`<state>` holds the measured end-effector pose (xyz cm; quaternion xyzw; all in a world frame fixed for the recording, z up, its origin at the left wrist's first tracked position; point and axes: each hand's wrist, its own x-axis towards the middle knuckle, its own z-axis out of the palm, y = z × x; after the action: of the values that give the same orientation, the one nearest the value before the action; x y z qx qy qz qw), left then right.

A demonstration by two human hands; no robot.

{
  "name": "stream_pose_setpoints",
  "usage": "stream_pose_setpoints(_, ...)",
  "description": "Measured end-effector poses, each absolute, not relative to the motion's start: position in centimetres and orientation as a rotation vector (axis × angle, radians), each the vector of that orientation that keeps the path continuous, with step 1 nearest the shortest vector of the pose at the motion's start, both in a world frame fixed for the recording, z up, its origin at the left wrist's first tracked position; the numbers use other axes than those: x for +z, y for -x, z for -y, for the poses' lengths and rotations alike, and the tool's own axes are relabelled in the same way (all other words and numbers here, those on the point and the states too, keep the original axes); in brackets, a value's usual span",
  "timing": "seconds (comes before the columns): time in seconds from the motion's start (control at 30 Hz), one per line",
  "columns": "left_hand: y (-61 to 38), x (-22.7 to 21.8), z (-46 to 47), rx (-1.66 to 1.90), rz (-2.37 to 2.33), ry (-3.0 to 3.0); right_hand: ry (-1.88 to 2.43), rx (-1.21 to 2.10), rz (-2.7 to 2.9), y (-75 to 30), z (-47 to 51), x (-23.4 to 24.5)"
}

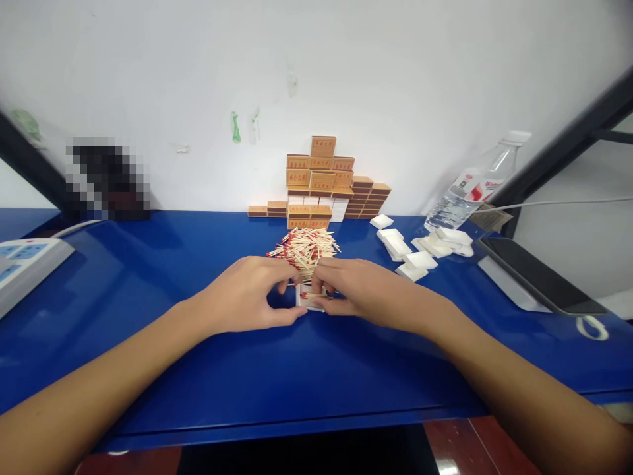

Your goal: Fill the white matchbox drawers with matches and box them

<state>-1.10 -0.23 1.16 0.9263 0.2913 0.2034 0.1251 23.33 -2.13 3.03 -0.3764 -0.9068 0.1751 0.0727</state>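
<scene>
Spreading over the whole lower view, a blue table [148, 369] stands against a white wall [395, 66]. Both forearms come in from 6 o'clock, and the left hand [247, 293] and right hand [363, 290] meet in the middle of the table.

At 3 o'clock lies a dark phone [539, 274], screen up, on a white block. At 9 o'clock is a white power strip [24, 264] with pale blue buttons. At 2 o'clock a clear bottle [469, 188] leans against the wall; its label is red and white, but the writing is too small to read.

At 12 o'clock, touching the wall, is a stack of brown matchboxes [321, 181]. The upper ones show red Chinese characters on the face, which I cannot read at this size.

Between 1 and 2 o'clock lie several white spare trays [420, 254], scattered close together. Just beyond the fingers, at 12 o'clock, is a pile of matches [304, 247] with red heads.

Between the two hands sits a small white tray [309, 298], low on the table. Left fingers are narrow, pinching its left end with the thumb at the near edge. Right fingers are also narrow, gripping its right end. A few red heads show inside it.
</scene>
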Motion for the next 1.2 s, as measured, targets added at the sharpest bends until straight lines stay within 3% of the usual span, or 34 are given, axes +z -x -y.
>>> stream_pose_setpoints(0.17,1.0,1.2,0.1,0.702,-0.819,-2.545,1.074,0.534,2.602,-23.6,2.0,3.3)
stream_pose_setpoints(0.37,1.1,1.1,-0.6,0.878,-0.933,-2.328,1.106,0.272,2.399,-25.1,0.5,3.8)
stream_pose_setpoints(1.2,0.4,1.0,0.3,1.096,-0.942,-2.367,1.301,0.520,2.039,-24.1,0.3,3.1)
